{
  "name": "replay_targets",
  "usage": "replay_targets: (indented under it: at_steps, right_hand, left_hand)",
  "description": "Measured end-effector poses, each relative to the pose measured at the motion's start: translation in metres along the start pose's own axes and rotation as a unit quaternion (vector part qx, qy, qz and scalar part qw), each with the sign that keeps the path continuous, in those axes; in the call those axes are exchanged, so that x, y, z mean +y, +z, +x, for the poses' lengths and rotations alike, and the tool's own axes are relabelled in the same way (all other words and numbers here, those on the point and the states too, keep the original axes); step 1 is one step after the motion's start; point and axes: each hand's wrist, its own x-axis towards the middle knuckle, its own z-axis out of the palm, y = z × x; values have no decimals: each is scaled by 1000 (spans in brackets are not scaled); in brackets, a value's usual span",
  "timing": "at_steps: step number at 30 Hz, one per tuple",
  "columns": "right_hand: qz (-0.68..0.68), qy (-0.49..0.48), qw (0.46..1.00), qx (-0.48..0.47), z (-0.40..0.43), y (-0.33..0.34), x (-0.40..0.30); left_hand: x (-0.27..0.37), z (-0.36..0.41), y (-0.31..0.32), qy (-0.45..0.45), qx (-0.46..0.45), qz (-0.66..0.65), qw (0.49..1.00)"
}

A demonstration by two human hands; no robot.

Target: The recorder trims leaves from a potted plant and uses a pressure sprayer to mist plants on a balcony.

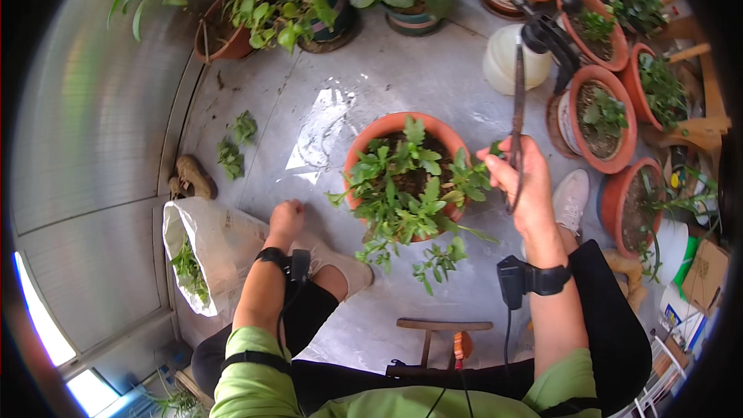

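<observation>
A terracotta pot [411, 120] with a leafy green plant [415, 186] stands on the floor between my feet. At its right side, my right hand [519, 177] pinches a leafy sprig [496, 150] between thumb and fingers. A dark brown strap or tube [516, 110] hangs across that hand. My left hand [287, 219] is curled, with its palm hidden, above the floor left of the pot and apart from the plant. Beside it lies a white plastic bag [232, 244] with cut greenery [188, 264] at its mouth.
Two leafy cuttings [230, 158] lie on the floor at left, near a brown shoe [196, 177]. A white spray bottle [511, 61] with a black head stands behind my right hand. Potted plants [603, 119] line the right and far sides. A wooden-handled tool [444, 324] lies before my lap.
</observation>
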Motion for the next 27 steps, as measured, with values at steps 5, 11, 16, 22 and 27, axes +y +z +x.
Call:
replay_targets:
  at_steps: [5, 11, 16, 22, 27]
  right_hand:
    - [28, 7, 999, 13, 4, 4, 6]
    - [56, 3, 998, 11, 3, -4, 11]
    - [62, -13, 998, 29, 4, -4, 13]
    - [86, 1, 995, 49, 7, -9, 23]
    - [102, 15, 993, 56, 6, -11, 26]
  left_hand:
    - [67, 5, -87, -47, 26, -308, 950]
    - [218, -36, -190, 182, 47, -344, 920]
    - [311, -59, -199, 376, 35, -137, 916]
    - [341, -48, -156, 417, 10, 273, 867]
    - [348, -37, -146, 335, -4, 322, 885]
